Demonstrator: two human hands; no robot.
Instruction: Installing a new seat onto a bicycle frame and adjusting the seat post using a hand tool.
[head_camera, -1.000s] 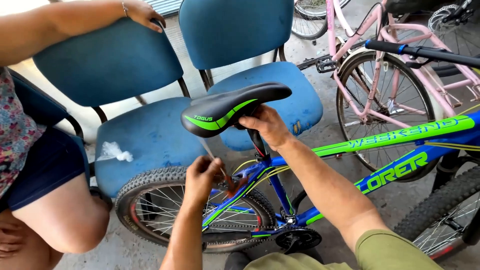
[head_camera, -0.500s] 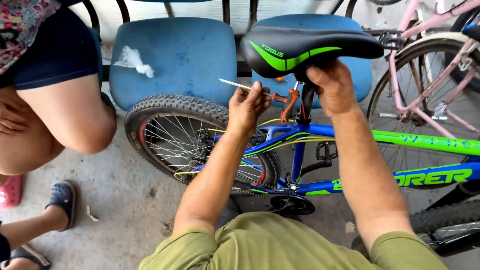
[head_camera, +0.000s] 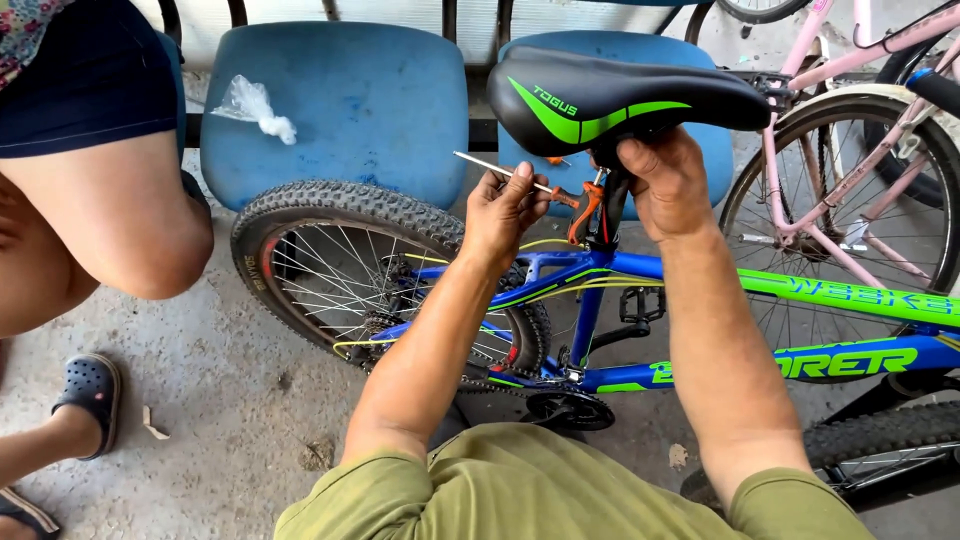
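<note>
- Pinching a thin screwdriver (head_camera: 520, 180) by its orange handle, the left hand (head_camera: 505, 210) holds the shaft pointing up and left, just beside the seat post (head_camera: 610, 205).
- Fingers of the right hand (head_camera: 665, 180) are curled tight around the underside of the black-and-green saddle (head_camera: 620, 95), where it meets the post.
- The saddle stands over a blue-and-green bicycle (head_camera: 800, 330), its knobby rear wheel (head_camera: 380, 275) on the concrete floor.
- Behind it, blue chairs (head_camera: 340, 110) hold a crumpled clear bag (head_camera: 255, 108).
- Another person's bare leg (head_camera: 110, 230) is at far left, a pink bicycle (head_camera: 850, 150) at right.
</note>
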